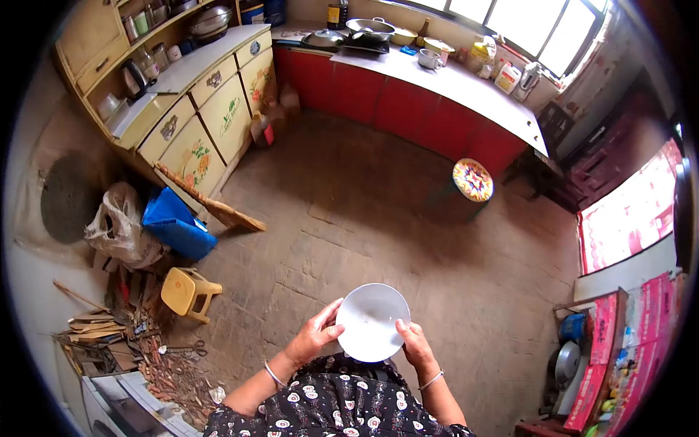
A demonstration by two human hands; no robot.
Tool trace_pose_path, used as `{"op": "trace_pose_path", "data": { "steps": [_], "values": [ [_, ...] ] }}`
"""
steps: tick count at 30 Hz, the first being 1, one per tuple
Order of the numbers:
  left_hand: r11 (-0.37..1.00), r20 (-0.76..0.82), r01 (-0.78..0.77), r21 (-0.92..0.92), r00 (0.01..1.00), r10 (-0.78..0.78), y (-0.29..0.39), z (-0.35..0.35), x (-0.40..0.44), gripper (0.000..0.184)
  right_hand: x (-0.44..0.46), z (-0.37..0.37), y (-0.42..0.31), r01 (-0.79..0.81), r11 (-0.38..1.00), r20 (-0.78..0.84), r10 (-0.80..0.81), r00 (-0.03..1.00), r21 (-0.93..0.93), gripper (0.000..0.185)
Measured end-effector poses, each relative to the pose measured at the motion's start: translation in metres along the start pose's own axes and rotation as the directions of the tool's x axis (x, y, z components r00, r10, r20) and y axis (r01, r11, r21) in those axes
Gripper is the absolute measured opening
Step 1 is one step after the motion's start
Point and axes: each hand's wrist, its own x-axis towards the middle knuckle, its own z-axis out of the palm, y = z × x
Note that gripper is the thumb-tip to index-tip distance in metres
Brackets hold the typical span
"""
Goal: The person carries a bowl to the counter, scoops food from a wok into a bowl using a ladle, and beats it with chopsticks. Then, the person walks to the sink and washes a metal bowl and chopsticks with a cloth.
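A white bowl is held in front of my body, its open top facing up toward me. My left hand grips the bowl's left rim, thumb at the edge and fingers around the outside. On the opposite side my right hand grips the right rim, its thumb over the edge. The inside of the bowl looks white with a few faint specks. Its underside and the fingertips beneath it are hidden. Both wrists carry a bracelet.
A yellow stool, a blue bin and a wooden plank are to the left, near scattered firewood. A red-fronted counter with a wok runs along the back. A round patterned-top stool stands before it.
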Motion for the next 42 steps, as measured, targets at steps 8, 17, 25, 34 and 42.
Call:
{"op": "trace_pose_path", "data": {
  "steps": [8, 17, 25, 34, 42],
  "values": [
    [0.998, -0.277, -0.026, -0.062, 0.961, 0.008, 0.075, -0.037, 0.144, 0.056, 0.172, -0.052, -0.091, 0.07, 0.995, -0.054, -0.074, 0.996, -0.076, 0.041],
    [0.993, -0.373, -0.048, -0.11, 0.928, 0.004, 0.119, -0.092, 0.269, 0.047, 0.328, -0.063, -0.187, 0.114, 0.986, -0.18, -0.091, 0.979, 0.124, 0.041],
    [0.983, -0.275, -0.094, -0.157, 0.96, 0.048, 0.2, -0.154, 0.429, 0.044, 0.456, -0.06, -0.268, 0.12, 0.983, -0.326, -0.07, 0.943, 0.138, 0.043],
    [0.996, -0.17, -0.058, -0.074, 0.984, 0.045, 0.291, -0.19, 0.565, 0.044, 0.594, -0.072, -0.311, 0.264, 0.949, -0.444, -0.164, 0.881, 0.173, 0.041],
    [0.992, -0.239, -0.078, -0.097, 0.97, 0.053, 0.324, -0.211, 0.683, 0.042, 0.744, -0.116, -0.391, 0.175, 0.969, -0.403, -0.091, 0.91, 0.176, 0.035]
  ]
}}
